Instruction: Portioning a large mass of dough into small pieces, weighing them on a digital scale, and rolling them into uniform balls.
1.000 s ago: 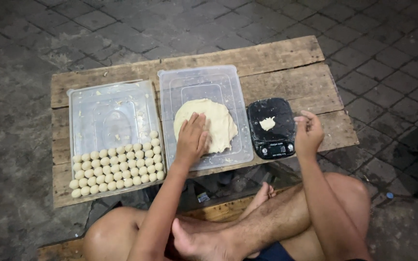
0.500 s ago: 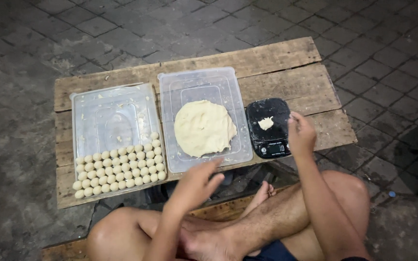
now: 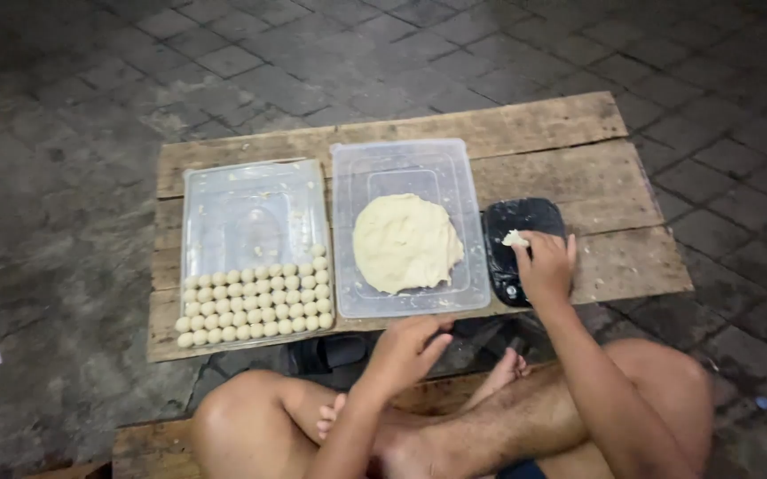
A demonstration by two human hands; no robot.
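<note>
A clear plastic tub (image 3: 454, 168) holds a flat mound of pale dough (image 3: 405, 241) on a low wooden table (image 3: 578, 177). To its right a black kitchen scale (image 3: 516, 217) carries a small dough piece (image 3: 515, 238). My right hand (image 3: 546, 264) lies over the scale, fingertips pinching that piece. My left hand (image 3: 404, 353) hovers off the table's near edge, fingers loosely curled, nothing visible in it. A second clear tray (image 3: 255, 213) at left holds several rows of small dough balls (image 3: 255, 304).
The table stands on dark paving stones (image 3: 73, 177). My bare crossed legs (image 3: 490, 426) rest on a wooden plank (image 3: 153, 448) just in front of it. Dark sandals (image 3: 330, 353) lie under the table's near edge.
My left hand left the dough mound and pulled back below the table edge. My right hand shifted from beside the scale onto it, reaching the small dough piece.
</note>
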